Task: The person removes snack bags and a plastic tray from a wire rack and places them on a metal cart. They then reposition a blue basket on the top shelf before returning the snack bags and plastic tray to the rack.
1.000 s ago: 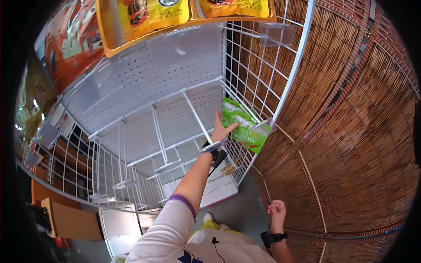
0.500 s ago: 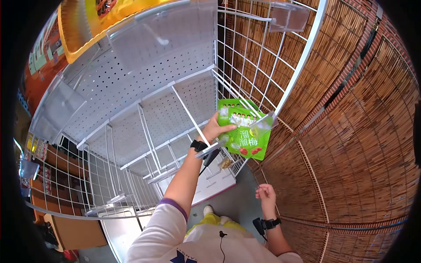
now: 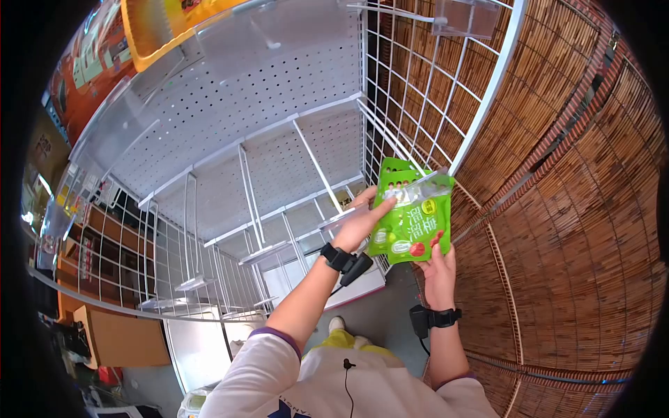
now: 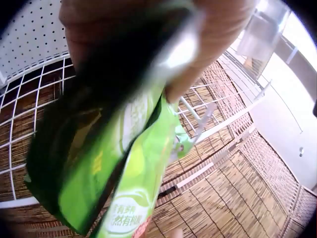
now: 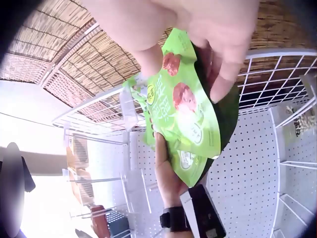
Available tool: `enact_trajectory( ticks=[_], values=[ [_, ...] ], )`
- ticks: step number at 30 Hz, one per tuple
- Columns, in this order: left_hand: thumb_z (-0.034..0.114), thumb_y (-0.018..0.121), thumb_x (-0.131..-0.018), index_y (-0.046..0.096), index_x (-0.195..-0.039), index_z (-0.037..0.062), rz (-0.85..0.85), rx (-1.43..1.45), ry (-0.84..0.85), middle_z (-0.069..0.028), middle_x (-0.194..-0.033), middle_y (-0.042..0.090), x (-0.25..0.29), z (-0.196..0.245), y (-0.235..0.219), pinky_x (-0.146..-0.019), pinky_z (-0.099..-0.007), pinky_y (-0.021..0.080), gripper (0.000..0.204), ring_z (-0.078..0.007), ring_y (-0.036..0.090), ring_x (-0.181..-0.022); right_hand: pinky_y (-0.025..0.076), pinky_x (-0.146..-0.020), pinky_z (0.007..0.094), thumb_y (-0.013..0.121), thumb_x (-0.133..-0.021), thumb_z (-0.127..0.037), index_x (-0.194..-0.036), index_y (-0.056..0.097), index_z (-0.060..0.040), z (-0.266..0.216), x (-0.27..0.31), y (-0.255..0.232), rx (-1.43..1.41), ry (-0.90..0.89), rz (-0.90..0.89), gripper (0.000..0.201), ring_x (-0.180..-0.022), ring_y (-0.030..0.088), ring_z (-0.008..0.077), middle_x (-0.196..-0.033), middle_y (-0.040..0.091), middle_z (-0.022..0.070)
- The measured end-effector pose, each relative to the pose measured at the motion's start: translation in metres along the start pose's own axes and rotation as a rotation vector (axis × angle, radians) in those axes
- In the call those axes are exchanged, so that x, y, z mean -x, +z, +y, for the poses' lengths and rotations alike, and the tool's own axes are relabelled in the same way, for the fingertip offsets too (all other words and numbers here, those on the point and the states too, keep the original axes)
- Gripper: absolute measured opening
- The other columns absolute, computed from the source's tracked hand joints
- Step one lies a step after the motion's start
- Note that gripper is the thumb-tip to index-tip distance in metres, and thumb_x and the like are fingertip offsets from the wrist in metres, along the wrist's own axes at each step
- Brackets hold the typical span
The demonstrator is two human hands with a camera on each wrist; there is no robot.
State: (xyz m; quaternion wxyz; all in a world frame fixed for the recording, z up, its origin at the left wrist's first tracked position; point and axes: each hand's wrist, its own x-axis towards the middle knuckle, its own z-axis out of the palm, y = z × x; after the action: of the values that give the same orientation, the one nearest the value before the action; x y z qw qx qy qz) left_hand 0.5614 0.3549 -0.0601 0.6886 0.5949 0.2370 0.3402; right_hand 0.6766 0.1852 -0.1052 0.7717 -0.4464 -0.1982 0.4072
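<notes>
Green snack pouches point(image 3: 401, 237) with plum pictures on the front overlap each other beside a shelf hook with a clear label holder point(image 3: 432, 184). My left hand point(image 3: 362, 223) grips the pouches at their left edge, its thumb lying over the front. At the bottom right corner, my right hand point(image 3: 440, 279) pinches the front pouch, with the thumb on the printed face. In the right wrist view, fingers of the right hand point(image 5: 218, 69) curl behind the pouch. The left wrist view shows the pouches point(image 4: 143, 173) close up, hanging below the left hand.
White wire side panel point(image 3: 481, 104) stands right of the hooks. Bare display hooks point(image 3: 313, 157) stick out from the perforated back panel point(image 3: 306, 70). Orange packets point(image 3: 153, 35) hang at the upper left. A woven reed screen point(image 3: 571, 209) covers the right side. A cardboard box point(image 3: 129, 338) sits low at left.
My right hand has risen from low at the right and taken hold of the front pouch's lower corner. The left hand keeps its hold, and the pouches have turned toward me.
</notes>
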Motion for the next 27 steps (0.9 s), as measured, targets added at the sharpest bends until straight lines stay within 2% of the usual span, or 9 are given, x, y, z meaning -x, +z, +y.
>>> enact_trajectory(
  ticks=[8, 13, 16, 19, 21, 22, 23, 24, 27],
  values=[
    [0.018, 0.057, -0.093, 0.05, -0.12, -0.0007, 0.066, 0.062, 0.085, -0.0044, -0.105, 0.061, 0.054, -0.016, 0.059, -0.082, -0.0233, 0.046, 0.034, -0.0087, 0.055, -0.094, 0.049, -0.084, 0.0339, 0.049, -0.095, -0.012, -0.12, 0.043, -0.0033, -0.02, 0.032, -0.029, 0.028, -0.081, 0.191, 0.027, -0.102, 0.056, 0.0179, -0.116, 0.054, 0.0083],
    [0.026, 0.046, -0.098, 0.046, -0.126, 0.001, 0.16, 0.125, -0.066, -0.003, -0.113, 0.057, 0.105, -0.052, 0.068, -0.088, -0.0258, 0.043, 0.037, -0.0074, 0.051, -0.099, 0.049, -0.083, 0.032, 0.05, -0.094, -0.012, -0.117, 0.045, -0.0035, -0.002, 0.056, -0.055, 0.135, 0.037, 0.128, 0.025, -0.1, 0.057, 0.0169, -0.111, 0.055, 0.0073],
    [0.028, 0.045, -0.099, 0.049, -0.121, 0.0, 0.282, 0.163, -0.043, -0.0034, -0.105, 0.061, 0.139, -0.067, 0.059, -0.081, -0.0267, 0.045, 0.036, -0.0082, 0.052, -0.091, 0.048, -0.082, 0.0304, 0.049, -0.095, -0.009, -0.117, 0.046, -0.0033, 0.023, 0.068, -0.061, 0.173, 0.197, 0.017, 0.024, -0.097, 0.058, 0.0149, -0.109, 0.058, 0.0061],
    [0.029, 0.044, -0.099, 0.052, -0.117, 0.0004, 0.4, 0.046, -0.087, -0.0038, -0.099, 0.062, 0.18, -0.093, 0.029, -0.078, -0.0282, 0.047, 0.035, -0.0085, 0.053, -0.087, 0.046, -0.08, 0.029, 0.053, -0.093, -0.01, -0.118, 0.048, -0.0034, 0.04, 0.074, -0.062, 0.326, 0.382, -0.239, 0.026, -0.092, 0.056, 0.0137, -0.108, 0.057, 0.0031],
    [0.029, 0.042, -0.1, 0.052, -0.117, 0.0, 0.44, -0.132, -0.248, -0.0028, -0.1, 0.061, 0.225, -0.066, 0.009, -0.08, -0.0254, 0.046, 0.035, -0.006, 0.052, -0.089, 0.041, -0.091, 0.0326, 0.054, -0.091, -0.009, -0.127, 0.042, -0.0021, 0.061, 0.072, -0.071, 0.506, 0.348, -0.497, 0.038, -0.106, 0.051, 0.0176, -0.118, 0.052, 0.0077],
    [0.029, 0.043, -0.099, 0.054, -0.112, -0.0004, 0.509, -0.069, -0.23, -0.002, -0.092, 0.061, 0.244, -0.097, -0.003, -0.076, -0.0262, 0.046, 0.034, -0.0058, 0.051, -0.084, 0.036, -0.097, 0.0348, 0.057, -0.089, -0.012, -0.131, 0.038, -0.0017, 0.065, 0.074, -0.061, 0.495, 0.378, -0.571, 0.047, -0.115, 0.046, 0.0204, -0.125, 0.048, 0.01],
    [0.03, 0.043, -0.099, 0.055, -0.107, -0.0019, 0.614, -0.144, -0.112, -0.0036, -0.085, 0.06, 0.265, -0.086, -0.004, -0.073, -0.028, 0.045, 0.035, -0.0066, 0.05, -0.08, 0.031, -0.103, 0.037, 0.06, -0.087, -0.015, -0.135, 0.034, -0.0013, 0.066, 0.074, -0.051, 0.486, 0.404, -0.636, 0.056, -0.123, 0.04, 0.0231, -0.131, 0.043, 0.0123],
    [0.03, 0.043, -0.099, 0.054, -0.106, -0.0022, 0.625, -0.19, -0.167, -0.0054, -0.083, 0.06, 0.287, -0.07, -0.009, -0.072, -0.0291, 0.045, 0.035, -0.0075, 0.05, -0.079, 0.025, -0.107, 0.0384, 0.065, -0.083, -0.021, -0.141, 0.025, -0.0023, 0.073, 0.068, -0.044, 0.471, 0.44, -0.774, 0.073, -0.13, 0.032, 0.0263, -0.14, 0.033, 0.0139],
    [0.031, 0.043, -0.099, 0.054, -0.106, -0.0026, 0.692, -0.229, -0.26, -0.0082, -0.081, 0.06, 0.315, -0.048, -0.003, -0.07, -0.0307, 0.045, 0.036, -0.0092, 0.051, -0.077, 0.024, -0.108, 0.039, 0.071, -0.078, -0.02, -0.143, 0.021, -0.0024, 0.076, 0.036, -0.013, 0.417, 0.5, -1.119, 0.084, -0.131, 0.033, 0.0262, -0.143, 0.03, 0.0144]
  ],
)
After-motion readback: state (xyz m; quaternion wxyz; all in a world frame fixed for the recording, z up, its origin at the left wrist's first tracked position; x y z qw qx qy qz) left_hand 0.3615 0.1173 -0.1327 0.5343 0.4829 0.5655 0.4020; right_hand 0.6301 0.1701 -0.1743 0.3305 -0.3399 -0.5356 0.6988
